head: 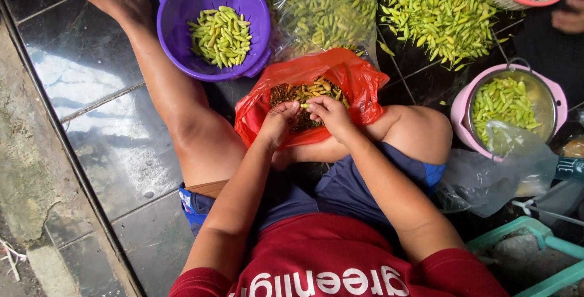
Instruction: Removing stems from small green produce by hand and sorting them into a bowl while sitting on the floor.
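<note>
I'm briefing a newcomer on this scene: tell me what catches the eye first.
Both hands, left hand and right hand, meet over an open red plastic bag of stems on the lap. A purple bowl of green chillies sits beyond it, and a loose chilli pile covers the floor at upper right.
</note>
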